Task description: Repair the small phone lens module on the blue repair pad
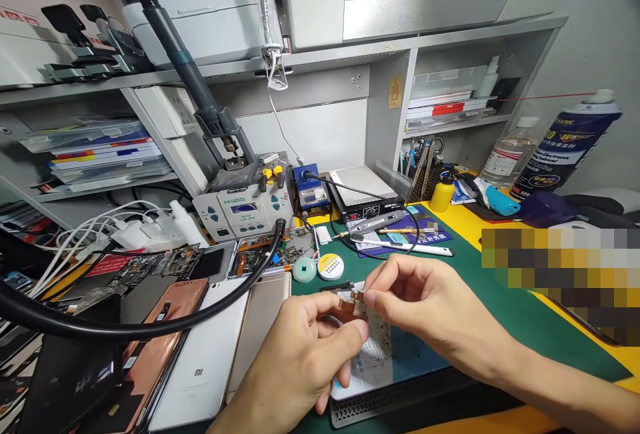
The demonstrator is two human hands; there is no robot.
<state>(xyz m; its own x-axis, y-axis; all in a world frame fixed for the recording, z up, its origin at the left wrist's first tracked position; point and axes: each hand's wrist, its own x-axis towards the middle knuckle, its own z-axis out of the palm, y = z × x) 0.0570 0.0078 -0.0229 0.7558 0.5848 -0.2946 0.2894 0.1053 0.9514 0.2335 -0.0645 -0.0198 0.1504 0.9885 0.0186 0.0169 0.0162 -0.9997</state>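
My left hand (pixel 313 347) is closed, with thumb and fingers around a small copper-brown flex cable (pixel 346 303) that has metallic parts on it. The thumb and forefinger of my right hand (pixel 425 297) pinch the same small piece from the other side. Fingers cover much of it, so its full shape is hidden. Beneath the hands lies a flat white sheet or panel (pixel 373 361) with small marks. A bluish flat surface (pixel 417 357) adjoins it on the right. Both rest above a black perforated edge (pixel 380 407).
A black hose (pixel 150 329) arcs over phones, including a white phone (pixel 197 354), at left. Behind stand a rework station (pixel 245 211), a round tin (pixel 331 266) and a toothbrush (pixel 405 245). A yellow bottle (pixel 443 194) and spray can (pixel 565 144) stand at right.
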